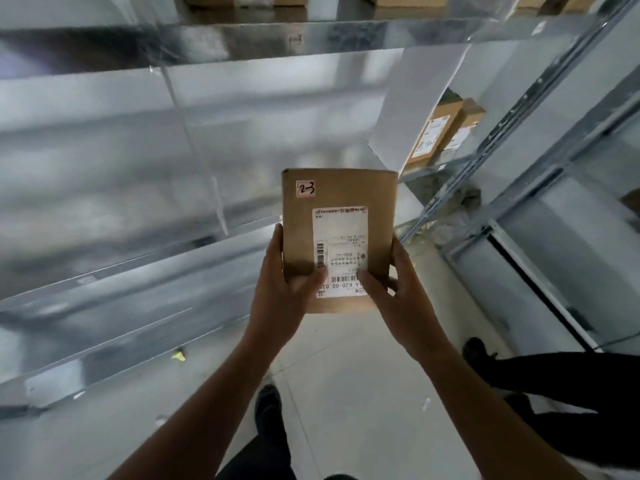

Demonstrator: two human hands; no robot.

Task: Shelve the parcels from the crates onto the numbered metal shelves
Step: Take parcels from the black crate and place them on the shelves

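Parcel [337, 237], flat brown cardboard with white label, gripped at its lower edges by left hand [282, 289] and right hand [398, 289].

Pale tiled floor [346, 362], small yellow scrap [178, 355], white scrap [426, 404] of litter.

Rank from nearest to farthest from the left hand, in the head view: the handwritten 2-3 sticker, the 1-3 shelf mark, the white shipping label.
1. The white shipping label, touched by the thumb of the left hand.
2. The 2-3 sticker, at the top left corner of the parcel.
3. The 1-3 shelf mark, on the shelf edge above.
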